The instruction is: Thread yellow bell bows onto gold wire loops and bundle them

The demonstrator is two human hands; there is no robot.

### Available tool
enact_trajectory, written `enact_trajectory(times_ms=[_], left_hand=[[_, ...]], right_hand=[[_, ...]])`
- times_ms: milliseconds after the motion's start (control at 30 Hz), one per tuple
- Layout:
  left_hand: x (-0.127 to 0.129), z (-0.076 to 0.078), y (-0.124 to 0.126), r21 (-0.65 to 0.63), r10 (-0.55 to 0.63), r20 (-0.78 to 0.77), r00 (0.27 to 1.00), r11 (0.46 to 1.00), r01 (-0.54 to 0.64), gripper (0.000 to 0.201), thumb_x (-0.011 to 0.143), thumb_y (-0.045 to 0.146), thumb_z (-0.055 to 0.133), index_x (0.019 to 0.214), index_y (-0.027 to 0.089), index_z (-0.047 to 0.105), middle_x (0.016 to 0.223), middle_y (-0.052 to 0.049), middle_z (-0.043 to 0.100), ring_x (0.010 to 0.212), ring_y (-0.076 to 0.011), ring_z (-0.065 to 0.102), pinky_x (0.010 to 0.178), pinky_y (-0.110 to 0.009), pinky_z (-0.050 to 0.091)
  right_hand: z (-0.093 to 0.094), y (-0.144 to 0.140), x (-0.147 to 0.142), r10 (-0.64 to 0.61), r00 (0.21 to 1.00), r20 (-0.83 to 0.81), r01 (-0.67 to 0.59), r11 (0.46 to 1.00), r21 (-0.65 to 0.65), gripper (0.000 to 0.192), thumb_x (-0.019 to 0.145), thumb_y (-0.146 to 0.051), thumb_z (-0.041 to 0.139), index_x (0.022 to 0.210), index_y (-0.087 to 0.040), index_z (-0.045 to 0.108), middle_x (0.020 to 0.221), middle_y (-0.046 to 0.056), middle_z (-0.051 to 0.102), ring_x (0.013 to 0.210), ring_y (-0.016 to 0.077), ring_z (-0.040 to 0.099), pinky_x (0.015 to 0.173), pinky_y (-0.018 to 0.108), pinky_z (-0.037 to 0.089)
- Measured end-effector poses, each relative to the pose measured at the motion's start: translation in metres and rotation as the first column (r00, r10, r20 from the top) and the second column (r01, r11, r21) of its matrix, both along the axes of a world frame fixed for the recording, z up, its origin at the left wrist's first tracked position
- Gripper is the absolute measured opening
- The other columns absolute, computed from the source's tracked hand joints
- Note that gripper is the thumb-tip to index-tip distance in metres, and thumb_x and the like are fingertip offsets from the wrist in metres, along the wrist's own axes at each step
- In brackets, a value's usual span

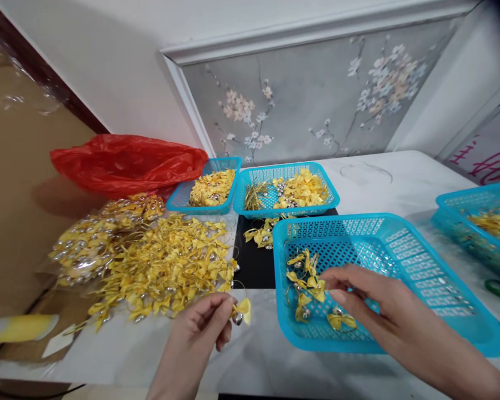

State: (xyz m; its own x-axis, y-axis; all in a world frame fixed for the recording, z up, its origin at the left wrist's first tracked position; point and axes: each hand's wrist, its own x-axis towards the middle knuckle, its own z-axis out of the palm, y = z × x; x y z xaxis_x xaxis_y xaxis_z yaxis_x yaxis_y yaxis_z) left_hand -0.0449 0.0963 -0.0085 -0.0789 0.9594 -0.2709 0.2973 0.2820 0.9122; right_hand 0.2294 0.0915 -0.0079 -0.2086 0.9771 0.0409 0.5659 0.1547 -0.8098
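Pinching yellow bow (pixel 244 309) between left fingers (pixel 220 316)

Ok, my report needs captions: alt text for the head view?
A person's left hand pinches a yellow bow with a silver ball; the right hand reaches to bows in a blue basket. To the left, more bows lie heaped on a white table near a red bag.

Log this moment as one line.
left hand: pinching yellow ribbon bow with silver ball | right hand: over blue perforated plastic basket, at similar bows | right grip: unclear
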Motion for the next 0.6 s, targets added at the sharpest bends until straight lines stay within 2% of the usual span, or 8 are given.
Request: enact_trajectory(times_ms=[100, 233, 367, 467, 600], left_hand=[[0.011, 0.002, -0.004, -0.027, 0.0, 0.057, 0.998, 1.0, 0.001, 0.031, 0.082, 0.045, 0.064, 0.069, 0.018, 0.067, 0.048, 0.004, 0.053, 0.048, -0.0108, 0.043, 0.047, -0.021, 0.035], [0.039, 0.013, -0.014, -0.009, 0.014, 0.131, 0.991, 1.0, -0.013, 0.025, 0.082, 0.043, 0.064, 0.074, 0.02, 0.069, 0.048, 0.003, 0.06, 0.048, -0.012, 0.05, 0.05, -0.021, 0.038], [0.063, 0.026, -0.02, 0.155, 0.045, 0.047, 0.998, 0.987, -0.052, 0.013, 0.079, 0.035, 0.067, 0.071, 0.024, 0.069, 0.056, 0.003, 0.065, 0.055, -0.0152, 0.057, 0.055, -0.023, 0.046], [0.07, 0.032, -0.02, 0.238, 0.052, 0.011, 0.999, 0.97, -0.053, 0.01, 0.075, 0.031, 0.069, 0.067, 0.026, 0.069, 0.056, 0.004, 0.062, 0.054, -0.0148, 0.056, 0.054, -0.022, 0.048], [0.07, 0.032, -0.018, 0.135, 0.035, 0.154, 0.988, 0.989, -0.056, 0.011, 0.073, 0.031, 0.071, 0.064, 0.025, 0.07, 0.055, 0.004, 0.061, 0.054, -0.0128, 0.055, 0.054, -0.02, 0.048]], right_hand=[[0.002, -0.003, -0.01, 0.03, 0.998, -0.06, -0.033, 0.999, -0.044, 0.021, 0.096, -0.036, 0.046, 0.101, -0.026, 0.063, 0.094, 0.004, 0.07, 0.082, 0.019, 0.065, 0.069, 0.031, 0.052], [0.007, -0.008, -0.035, 0.093, 0.966, -0.241, -0.122, 0.987, -0.109, 0.015, 0.094, -0.032, 0.049, 0.09, -0.022, 0.061, 0.075, 0.0, 0.063, 0.062, 0.0136, 0.056, 0.053, 0.024, 0.044], [0.009, -0.011, -0.052, 0.083, 0.888, -0.452, -0.166, 0.975, -0.147, 0.013, 0.088, -0.03, 0.056, 0.08, -0.02, 0.053, 0.065, -0.003, 0.053, 0.055, 0.0106, 0.048, 0.049, 0.021, 0.039], [0.008, -0.013, -0.054, 0.025, 0.809, -0.587, -0.21, 0.946, -0.249, 0.018, 0.09, -0.036, 0.053, 0.082, -0.021, 0.05, 0.063, -0.004, 0.05, 0.049, 0.0088, 0.045, 0.046, 0.02, 0.038], [0.004, -0.015, -0.053, -0.023, 0.779, -0.626, -0.23, 0.919, -0.32, 0.029, 0.094, -0.047, 0.047, 0.085, -0.02, 0.05, 0.063, -0.003, 0.052, 0.047, 0.0083, 0.045, 0.047, 0.022, 0.038]])
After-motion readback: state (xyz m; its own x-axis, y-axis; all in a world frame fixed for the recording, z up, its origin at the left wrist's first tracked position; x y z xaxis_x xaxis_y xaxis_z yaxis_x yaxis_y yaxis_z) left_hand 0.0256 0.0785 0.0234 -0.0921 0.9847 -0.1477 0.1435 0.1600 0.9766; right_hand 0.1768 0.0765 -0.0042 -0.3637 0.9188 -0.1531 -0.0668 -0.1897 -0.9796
